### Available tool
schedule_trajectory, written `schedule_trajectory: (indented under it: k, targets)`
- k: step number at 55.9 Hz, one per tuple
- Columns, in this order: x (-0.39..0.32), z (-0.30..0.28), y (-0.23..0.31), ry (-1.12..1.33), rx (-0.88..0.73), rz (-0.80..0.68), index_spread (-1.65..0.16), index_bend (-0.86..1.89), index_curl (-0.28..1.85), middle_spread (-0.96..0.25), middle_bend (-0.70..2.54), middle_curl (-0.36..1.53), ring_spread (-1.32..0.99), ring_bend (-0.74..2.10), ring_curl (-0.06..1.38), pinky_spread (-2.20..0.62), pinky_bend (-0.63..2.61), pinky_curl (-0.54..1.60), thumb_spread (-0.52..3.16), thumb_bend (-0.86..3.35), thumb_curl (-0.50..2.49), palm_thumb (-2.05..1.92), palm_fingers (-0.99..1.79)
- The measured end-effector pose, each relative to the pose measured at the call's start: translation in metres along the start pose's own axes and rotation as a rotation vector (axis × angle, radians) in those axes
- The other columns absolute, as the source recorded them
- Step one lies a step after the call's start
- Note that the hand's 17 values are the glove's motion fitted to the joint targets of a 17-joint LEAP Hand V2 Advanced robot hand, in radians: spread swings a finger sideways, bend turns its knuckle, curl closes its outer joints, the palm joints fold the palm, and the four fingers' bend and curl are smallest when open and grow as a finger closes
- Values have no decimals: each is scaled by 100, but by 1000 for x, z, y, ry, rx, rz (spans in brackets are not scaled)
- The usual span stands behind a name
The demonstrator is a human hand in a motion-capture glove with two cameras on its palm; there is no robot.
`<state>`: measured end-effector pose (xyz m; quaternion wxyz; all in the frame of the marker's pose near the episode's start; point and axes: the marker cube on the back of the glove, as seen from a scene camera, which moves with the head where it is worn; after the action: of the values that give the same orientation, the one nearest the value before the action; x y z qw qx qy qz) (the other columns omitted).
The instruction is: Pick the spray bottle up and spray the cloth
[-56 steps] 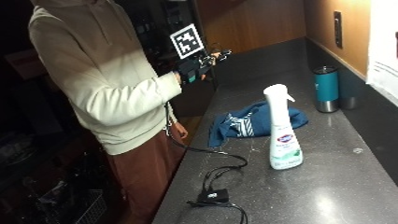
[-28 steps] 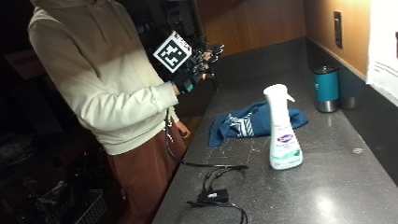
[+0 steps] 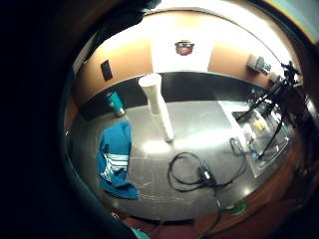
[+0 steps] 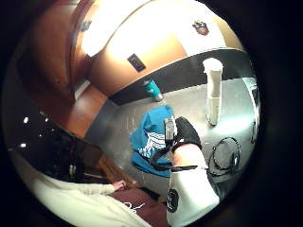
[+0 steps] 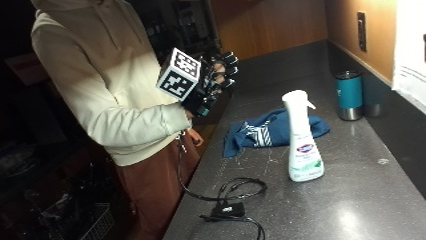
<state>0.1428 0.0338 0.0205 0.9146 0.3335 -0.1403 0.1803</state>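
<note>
Dark gray table [image 5: 373,200] holds the white spray bottle [image 5: 304,145] standing up, just beside the blue cloth [image 5: 266,131]. Well away, the right hand [image 5: 212,82] is up in the air, fingers [image 5: 228,60] spread, holding nothing.

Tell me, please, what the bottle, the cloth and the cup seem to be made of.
Bottle: probably plastic, white and slightly glossy, with a printed label.
Cloth: soft fabric, blue with white stripes; it lies crumpled in folds.
Cup: likely metal, teal coated, with a shiny bare base.
</note>
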Motion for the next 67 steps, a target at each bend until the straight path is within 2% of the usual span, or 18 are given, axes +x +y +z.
schedule_trajectory:
  k: [10, 32, 67]
  targets:
    - [28, 8, -1, -68, 49, 90, -40, 13, 26, -4, 19, 30, 5, 33, 27, 25, 34, 36, 92, -3, 47, 82, 16]
    - [67, 40, 1, -226, 33, 246, -39, 13, 23, -4, 20, 32, 3, 37, 29, 24, 38, 36, 93, -3, 46, 80, 15]
    - [89, 85, -7, -349, 48, 483, -38, 12, 20, -4, 20, 34, 2, 41, 30, 24, 41, 36, 93, -3, 42, 75, 12]
